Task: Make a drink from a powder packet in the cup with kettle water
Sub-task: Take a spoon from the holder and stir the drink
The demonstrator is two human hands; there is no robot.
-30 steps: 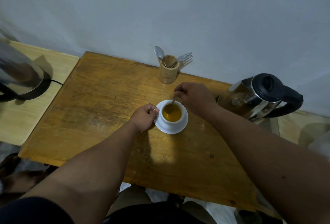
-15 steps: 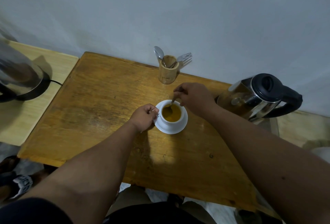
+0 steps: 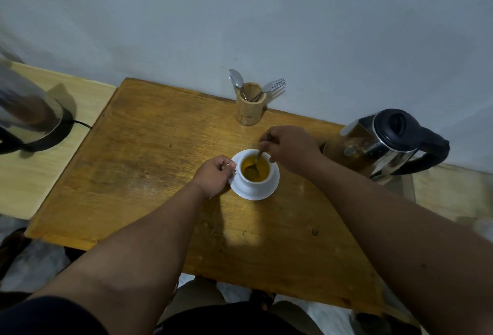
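On the wooden table (image 3: 149,174) the white cup (image 3: 254,174) of yellow drink sits on its saucer (image 3: 266,192) — the left hand (image 3: 213,174) pinches its handle, the right hand (image 3: 289,147) grips a spoon (image 3: 256,162) dipped in the liquid — near the kettle (image 3: 384,142).

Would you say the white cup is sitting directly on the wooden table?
No, the white cup sits on a white saucer, which rests on the wooden table.
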